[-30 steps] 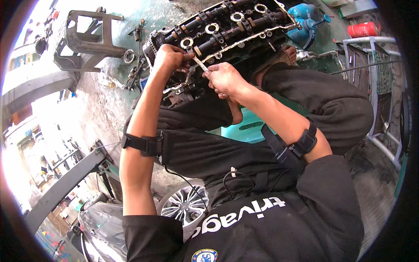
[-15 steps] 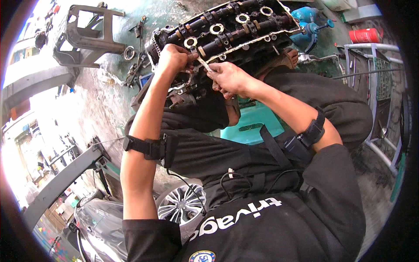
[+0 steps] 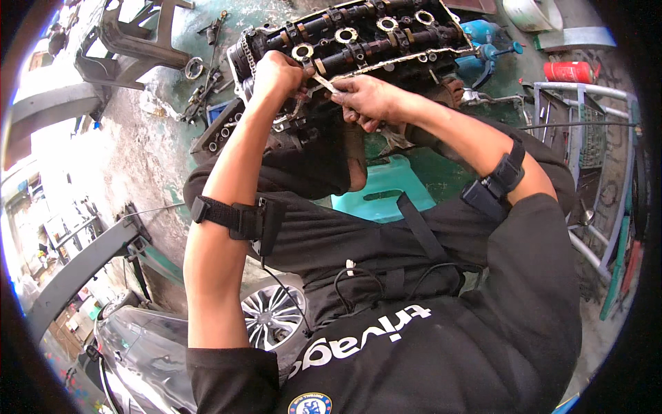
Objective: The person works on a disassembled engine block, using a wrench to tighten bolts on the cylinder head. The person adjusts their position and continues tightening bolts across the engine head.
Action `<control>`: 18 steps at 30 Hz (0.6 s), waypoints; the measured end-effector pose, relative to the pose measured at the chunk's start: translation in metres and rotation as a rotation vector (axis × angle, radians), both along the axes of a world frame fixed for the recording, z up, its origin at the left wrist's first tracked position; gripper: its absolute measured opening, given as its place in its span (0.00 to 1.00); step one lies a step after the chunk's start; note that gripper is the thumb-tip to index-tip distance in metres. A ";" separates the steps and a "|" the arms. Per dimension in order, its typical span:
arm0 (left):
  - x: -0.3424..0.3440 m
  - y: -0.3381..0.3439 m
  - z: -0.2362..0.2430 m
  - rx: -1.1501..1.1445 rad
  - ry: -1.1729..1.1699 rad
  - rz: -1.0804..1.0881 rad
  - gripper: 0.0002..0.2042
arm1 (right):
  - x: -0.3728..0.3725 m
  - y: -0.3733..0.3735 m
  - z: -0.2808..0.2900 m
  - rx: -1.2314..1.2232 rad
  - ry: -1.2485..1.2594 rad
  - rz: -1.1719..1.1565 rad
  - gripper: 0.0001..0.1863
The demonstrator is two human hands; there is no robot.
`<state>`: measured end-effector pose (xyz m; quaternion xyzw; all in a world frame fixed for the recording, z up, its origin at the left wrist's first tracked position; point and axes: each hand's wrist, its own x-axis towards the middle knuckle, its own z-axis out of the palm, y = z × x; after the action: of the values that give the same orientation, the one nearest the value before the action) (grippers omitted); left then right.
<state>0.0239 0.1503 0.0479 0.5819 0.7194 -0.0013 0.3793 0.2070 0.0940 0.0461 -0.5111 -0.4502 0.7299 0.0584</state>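
An engine cylinder head (image 3: 386, 50), dark inside with two camshafts and pale ring-shaped tops, stands in front of me. My left hand (image 3: 278, 74) is at its near-left edge, fingers pinched together. What those fingers hold, if anything, is hidden. To its right, my right hand (image 3: 369, 102) grips a narrow, flat, pale tool (image 3: 324, 83), whose exact kind I cannot make out. The tool slants up and left from my right fingers, its far end close to my left fingertips and over the head's near rim.
A turquoise plastic stool (image 3: 386, 186) stands between my legs. Further off are a grey stool (image 3: 127, 41), loose metal parts (image 3: 200, 96), a blue pump-like container (image 3: 483, 52), a red cylinder (image 3: 569, 72) and a metal rack (image 3: 586, 152). A car wheel (image 3: 272, 314) is at lower left.
The view has shifted slightly, so the surroundings sit differently. Both hands stay at the same edge of the cylinder head, and my right hand still grips the tool.
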 end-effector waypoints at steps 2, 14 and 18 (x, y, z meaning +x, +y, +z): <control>0.002 -0.001 0.005 -0.017 -0.065 0.054 0.15 | 0.008 0.012 -0.004 -0.054 -0.040 0.066 0.15; 0.001 -0.007 0.009 -0.070 -0.262 0.220 0.13 | 0.012 0.142 0.035 0.951 -0.638 0.932 0.23; 0.004 -0.008 0.009 -0.119 -0.313 0.292 0.13 | 0.008 0.134 0.035 0.953 -0.695 0.866 0.21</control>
<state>0.0275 0.1421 0.0565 0.4415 0.7269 0.1017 0.5161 0.2148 0.2280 0.0813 -0.4083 -0.8733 0.2082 -0.1656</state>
